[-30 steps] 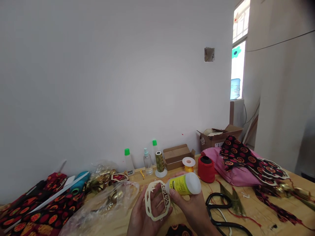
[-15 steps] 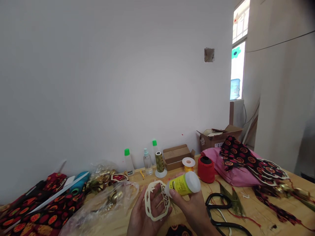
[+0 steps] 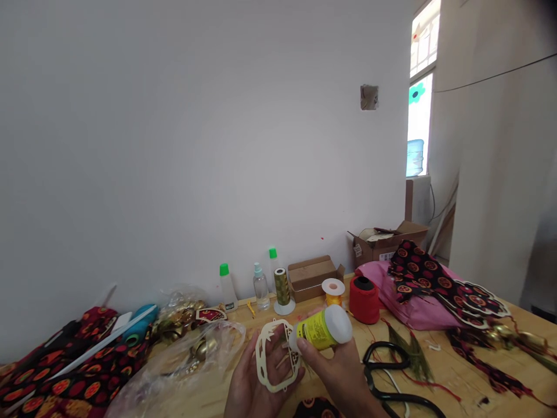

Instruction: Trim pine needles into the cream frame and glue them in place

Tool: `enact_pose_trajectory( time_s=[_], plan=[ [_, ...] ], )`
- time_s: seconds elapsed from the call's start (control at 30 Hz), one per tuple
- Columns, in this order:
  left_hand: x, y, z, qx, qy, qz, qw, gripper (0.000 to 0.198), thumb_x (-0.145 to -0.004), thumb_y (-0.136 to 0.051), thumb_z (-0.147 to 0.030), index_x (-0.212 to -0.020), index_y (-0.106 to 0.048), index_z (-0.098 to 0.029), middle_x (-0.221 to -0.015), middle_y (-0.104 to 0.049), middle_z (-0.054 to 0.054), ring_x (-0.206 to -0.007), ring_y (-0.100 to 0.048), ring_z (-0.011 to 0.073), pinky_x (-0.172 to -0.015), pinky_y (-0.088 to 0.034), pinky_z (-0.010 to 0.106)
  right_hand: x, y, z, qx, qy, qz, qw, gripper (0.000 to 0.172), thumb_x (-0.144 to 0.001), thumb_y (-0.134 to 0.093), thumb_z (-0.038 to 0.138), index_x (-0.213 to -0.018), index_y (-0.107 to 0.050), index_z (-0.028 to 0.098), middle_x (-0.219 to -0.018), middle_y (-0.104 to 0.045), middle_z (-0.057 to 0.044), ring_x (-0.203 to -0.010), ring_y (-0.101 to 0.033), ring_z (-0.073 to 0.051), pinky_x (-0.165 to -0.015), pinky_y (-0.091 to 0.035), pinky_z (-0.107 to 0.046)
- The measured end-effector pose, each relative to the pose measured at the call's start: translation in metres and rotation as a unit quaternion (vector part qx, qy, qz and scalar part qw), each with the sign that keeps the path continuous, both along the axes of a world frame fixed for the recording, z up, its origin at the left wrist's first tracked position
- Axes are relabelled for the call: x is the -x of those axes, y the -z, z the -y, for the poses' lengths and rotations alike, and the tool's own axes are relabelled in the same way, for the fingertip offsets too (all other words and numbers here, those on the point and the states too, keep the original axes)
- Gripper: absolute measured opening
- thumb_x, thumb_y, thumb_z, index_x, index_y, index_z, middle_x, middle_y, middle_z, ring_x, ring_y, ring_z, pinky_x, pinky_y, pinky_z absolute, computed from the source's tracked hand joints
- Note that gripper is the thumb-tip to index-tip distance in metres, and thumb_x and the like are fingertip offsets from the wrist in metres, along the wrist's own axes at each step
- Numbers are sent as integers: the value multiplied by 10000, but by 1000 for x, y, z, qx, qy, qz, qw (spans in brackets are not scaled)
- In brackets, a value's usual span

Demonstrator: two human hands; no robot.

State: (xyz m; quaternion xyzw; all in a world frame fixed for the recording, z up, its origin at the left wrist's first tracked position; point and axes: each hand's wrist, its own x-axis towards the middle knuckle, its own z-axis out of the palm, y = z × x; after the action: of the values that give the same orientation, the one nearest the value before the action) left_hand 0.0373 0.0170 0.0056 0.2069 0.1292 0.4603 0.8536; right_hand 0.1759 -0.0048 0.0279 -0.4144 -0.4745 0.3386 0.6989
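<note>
A pale, vase-shaped cut-out frame (image 3: 266, 335), with openwork along its right side, rests against the palm and fingers of my left hand (image 3: 243, 380). The thumb lies along its left edge. My right hand (image 3: 342, 371) is wrapped round a white glue bottle (image 3: 319, 331) with a yellow-green label. The bottle is tipped, its base up to the right and its narrow end at the openwork side of the frame. Its tip is partly hidden, so I cannot tell whether it touches. Dark patterned fabric (image 3: 317, 408) lies below my hands.
Black-handled scissors (image 3: 387, 355) lie right of my right hand. Behind stand a red thread cone (image 3: 364, 300), a yellow thread spool (image 3: 333, 290), a green thread cone (image 3: 282, 287) and a spray bottle (image 3: 261, 290). A plastic bag (image 3: 174, 366) and patterned cloth (image 3: 87, 371) lie left.
The glue bottle and my right hand have shifted slightly left and down along the frame's openwork side. My left hand and the frame stay nearly still.
</note>
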Motion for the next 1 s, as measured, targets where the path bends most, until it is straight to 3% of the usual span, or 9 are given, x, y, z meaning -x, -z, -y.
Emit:
enact_pose_trajectory(
  time_s=[0.2,0.33,0.43,0.67,1.0],
  plan=[
    [0,0,1,-6,4,9,1000,388,-828,-361,-382,-969,-612,-122,-921,-681,115,-810,-617,226,-786,-408,406,-1,0,-1,-40,-31,18,999,294,-623,-635,276,-875,-546,155,-770,-687,-79,-724,-639,-219,-675,-508,-309],
    [0,1,1,-2,0,6,1000,389,-825,-364,-388,-968,-610,-123,-906,-684,118,-805,-619,224,-787,-409,405,0,3,-3,4,14,8,1000,317,-581,-659,334,-822,-566,150,-724,-676,-65,-669,-631,-220,-648,-504,-315],
    [0,2,-1,-7,-5,-2,1000,380,-820,-375,-387,-972,-607,-128,-932,-676,123,-821,-615,230,-787,-411,416,1,5,-3,-3,10,9,1000,353,-593,-647,343,-873,-555,149,-752,-674,-74,-713,-622,-227,-684,-493,-331],
    [0,2,-2,-3,-15,-11,1000,359,-817,-392,-369,-971,-610,-129,-943,-675,120,-833,-613,226,-797,-411,419,-2,-5,-2,-41,-25,-7,999,283,-631,-629,303,-862,-544,165,-766,-674,-63,-720,-619,-206,-680,-495,-302],
    [0,3,-2,-11,-14,-7,1000,374,-824,-374,-368,-973,-614,-123,-927,-679,124,-838,-609,236,-796,-406,430,-3,-6,-1,-43,-14,19,999,222,-639,-622,285,-812,-560,161,-734,-677,-65,-712,-627,-210,-665,-504,-300]
  ],
)
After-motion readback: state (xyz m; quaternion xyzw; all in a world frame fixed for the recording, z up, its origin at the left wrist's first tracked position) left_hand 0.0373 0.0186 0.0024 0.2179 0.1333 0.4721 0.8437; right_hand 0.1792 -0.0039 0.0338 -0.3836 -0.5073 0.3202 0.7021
